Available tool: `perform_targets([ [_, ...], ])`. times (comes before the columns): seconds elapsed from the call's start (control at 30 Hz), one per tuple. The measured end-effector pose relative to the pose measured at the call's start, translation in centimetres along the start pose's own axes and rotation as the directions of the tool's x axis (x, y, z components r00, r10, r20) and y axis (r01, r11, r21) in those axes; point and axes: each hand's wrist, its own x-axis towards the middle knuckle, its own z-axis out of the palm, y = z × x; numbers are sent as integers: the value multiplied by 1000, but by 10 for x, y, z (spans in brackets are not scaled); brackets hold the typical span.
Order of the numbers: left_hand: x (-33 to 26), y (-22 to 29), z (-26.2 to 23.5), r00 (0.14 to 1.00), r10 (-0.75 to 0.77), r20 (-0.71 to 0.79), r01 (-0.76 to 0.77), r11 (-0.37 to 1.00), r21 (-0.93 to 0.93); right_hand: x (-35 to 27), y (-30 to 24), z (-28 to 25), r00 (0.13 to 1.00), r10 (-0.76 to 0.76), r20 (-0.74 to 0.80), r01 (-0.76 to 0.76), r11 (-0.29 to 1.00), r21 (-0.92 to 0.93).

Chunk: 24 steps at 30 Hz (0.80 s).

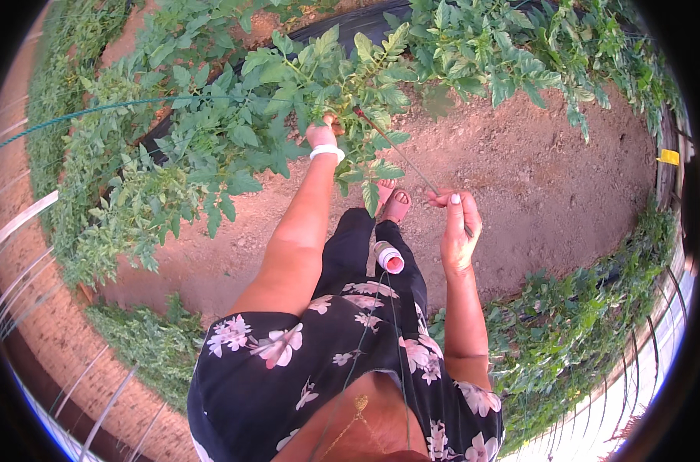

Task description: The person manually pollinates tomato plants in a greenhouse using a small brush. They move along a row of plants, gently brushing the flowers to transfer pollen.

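My left hand [324, 132], a white band at its wrist, reaches into a leafy tomato plant [277, 81]. Its fingers look curled on a part of the plant, though leaves partly cover them. Between the fingers of my right hand [459, 227] is a long thin stick [419, 173] with a dark red tip. The stick slants up and left, and its tip is close to the leaves beside my left hand. A small white jar [388, 259] with red contents in its mouth hangs from cords in front of my legs.
Tomato rows curve across the far side and left, with black ground sheeting [350, 23] beneath. A green cord [96, 112] stretches through the left foliage. More plants [557, 331] grow at the lower right. Bare soil [534, 192] lies around my feet. A yellow tag [668, 157] hangs at the right edge.
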Motion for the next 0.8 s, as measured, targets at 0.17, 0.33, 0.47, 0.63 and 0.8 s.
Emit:
perform_targets([
  [0.17, 1, 11, -3, 991, -83, 101, 54, 964, 261, -22, -24, -26, 995, -19, -102, 22, 999, 28],
  [0.33, -33, 30, -6, 960, 81, 268, -228, 781, 582, -30, -36, -47, 985, -23, -168, 45, 991, 125],
  [0.47, -96, 63, -7, 525, 64, 849, -848, 132, 514, -17, -38, -72, 984, -42, -175, 67, 988, 142],
  [0.63, -129, 78, 51, 274, -193, 942, -947, 117, 299, 20, -42, -121, 990, -50, -129, 70, 985, 156],
  [0.8, -86, 61, 153, 705, -108, 701, -433, 717, 546, 57, -56, -179, 994, -62, -94, 68, 996, 64],
])
